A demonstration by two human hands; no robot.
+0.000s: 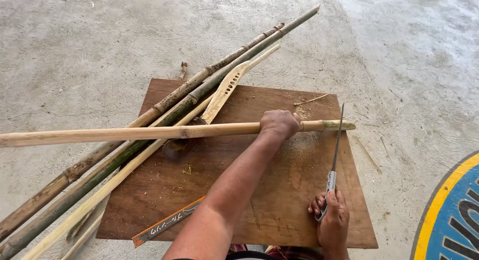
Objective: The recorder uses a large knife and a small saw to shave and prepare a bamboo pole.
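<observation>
While the left hand [279, 123] grips a pale bamboo pole [149, 133] lying across the wooden board [259, 200], the right hand [332, 217] is closed around a thin saw [336, 148], its blade touching the pole just right of the left hand

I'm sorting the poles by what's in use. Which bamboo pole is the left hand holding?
The pale tan pole lying crosswise over the wooden board; the left hand grips it near its right end. The other poles run diagonally beneath, untouched.

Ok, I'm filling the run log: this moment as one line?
left hand: grips bamboo pole | right hand: holds saw at pole's end | wooden board beneath
</observation>
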